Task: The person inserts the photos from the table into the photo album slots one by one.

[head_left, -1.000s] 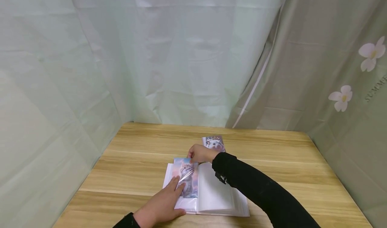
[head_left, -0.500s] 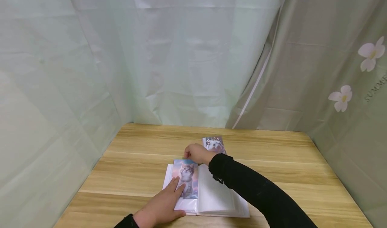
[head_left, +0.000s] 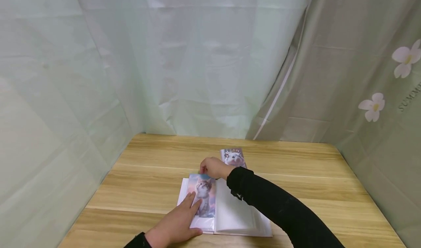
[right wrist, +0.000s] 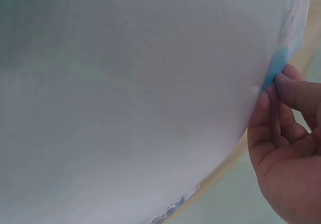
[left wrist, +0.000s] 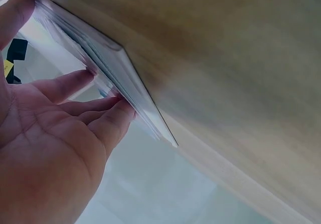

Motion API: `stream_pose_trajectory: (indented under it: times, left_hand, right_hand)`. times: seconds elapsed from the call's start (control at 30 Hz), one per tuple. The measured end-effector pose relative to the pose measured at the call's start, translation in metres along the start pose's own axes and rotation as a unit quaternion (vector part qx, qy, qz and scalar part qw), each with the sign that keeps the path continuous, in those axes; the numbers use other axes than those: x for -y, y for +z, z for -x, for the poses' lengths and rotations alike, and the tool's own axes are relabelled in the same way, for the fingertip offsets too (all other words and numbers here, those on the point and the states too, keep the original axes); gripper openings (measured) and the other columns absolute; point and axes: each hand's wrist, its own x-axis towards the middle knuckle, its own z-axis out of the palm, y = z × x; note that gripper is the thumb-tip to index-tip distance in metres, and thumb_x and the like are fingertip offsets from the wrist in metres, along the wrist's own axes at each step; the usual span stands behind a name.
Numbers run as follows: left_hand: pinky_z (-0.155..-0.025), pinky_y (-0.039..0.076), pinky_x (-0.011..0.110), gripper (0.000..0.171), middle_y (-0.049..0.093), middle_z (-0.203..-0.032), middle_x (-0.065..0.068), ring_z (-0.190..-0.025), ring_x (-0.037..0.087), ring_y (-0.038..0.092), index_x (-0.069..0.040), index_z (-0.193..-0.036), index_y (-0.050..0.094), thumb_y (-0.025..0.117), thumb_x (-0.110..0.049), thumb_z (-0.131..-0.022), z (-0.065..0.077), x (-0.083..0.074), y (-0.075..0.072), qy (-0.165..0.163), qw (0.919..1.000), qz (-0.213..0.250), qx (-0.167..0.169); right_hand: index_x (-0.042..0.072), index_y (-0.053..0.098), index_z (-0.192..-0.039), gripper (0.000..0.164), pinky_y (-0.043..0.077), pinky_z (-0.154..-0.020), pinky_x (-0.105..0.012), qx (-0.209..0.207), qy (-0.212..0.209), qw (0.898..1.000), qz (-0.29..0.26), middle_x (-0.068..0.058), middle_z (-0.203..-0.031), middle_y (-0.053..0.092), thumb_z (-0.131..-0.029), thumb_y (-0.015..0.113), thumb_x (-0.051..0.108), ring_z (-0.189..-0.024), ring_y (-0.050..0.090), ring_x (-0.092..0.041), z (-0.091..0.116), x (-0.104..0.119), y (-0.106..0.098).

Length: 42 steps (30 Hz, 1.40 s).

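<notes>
An album with clear pockets (head_left: 235, 208) lies spread on the table. On its left page is a cat picture card (head_left: 204, 191), its upper end jutting a little past the page's top edge. My right hand (head_left: 215, 167) pinches that card's top edge between thumb and fingers; the right wrist view shows the blue corner (right wrist: 276, 66) at the thumb. My left hand (head_left: 179, 218) lies flat on the left page, fingertips over the card's lower left side and thumb near the album's bottom edge. In the left wrist view its fingers (left wrist: 115, 113) touch the page edges.
Behind the album, partly hidden by my right wrist, lies another picture card (head_left: 233, 156) with a white furry animal. The wooden table (head_left: 148, 189) runs back to a pale curtain (head_left: 204, 76), with curtain on both sides too.
The cat card has slid slightly down into the left page, and my right hand has shifted a little left along its top edge. My left hand stays in place.
</notes>
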Motion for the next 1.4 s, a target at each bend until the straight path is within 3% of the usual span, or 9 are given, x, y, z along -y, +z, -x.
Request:
stream_pose_trajectory:
  times: [0.6,1.1,1.4]
  left_hand:
    - [-0.107,0.041,0.055,0.088,0.032,-0.153,0.034,-0.142,0.047,0.032,0.005,-0.144,0.048,0.076,-0.051,-0.083,-0.002,0.002,0.001,-0.004,1.0,0.007,0.004]
    - [-0.107,0.042,0.055,0.087,0.034,-0.152,0.034,-0.14,0.047,0.035,0.005,-0.143,0.049,0.077,-0.051,-0.082,-0.004,0.002,0.003,-0.01,0.9999,0.005,0.01]
    - [-0.108,0.041,0.054,0.088,0.033,-0.153,0.033,-0.142,0.046,0.034,0.004,-0.144,0.049,0.077,-0.052,-0.082,-0.004,0.001,0.001,-0.013,0.9998,0.008,0.015]
  right_hand:
    - [0.007,0.077,-0.084,0.02,0.05,-0.072,-0.018,0.037,-0.038,0.998,-0.023,-0.001,-0.088,0.073,-0.087,0.067,-0.01,-0.078,0.062,-0.009,0.01,0.012,-0.004]
    - [0.011,0.076,-0.084,0.019,0.049,-0.075,-0.016,0.064,-0.018,0.997,-0.028,0.004,-0.085,0.072,-0.087,0.069,-0.006,-0.082,0.063,-0.007,0.012,0.014,-0.002]
    - [0.007,0.077,-0.089,0.015,0.052,-0.075,-0.018,0.039,-0.054,0.997,-0.038,-0.001,-0.089,0.073,-0.09,0.067,-0.005,-0.081,0.064,-0.008,0.012,0.004,-0.011]
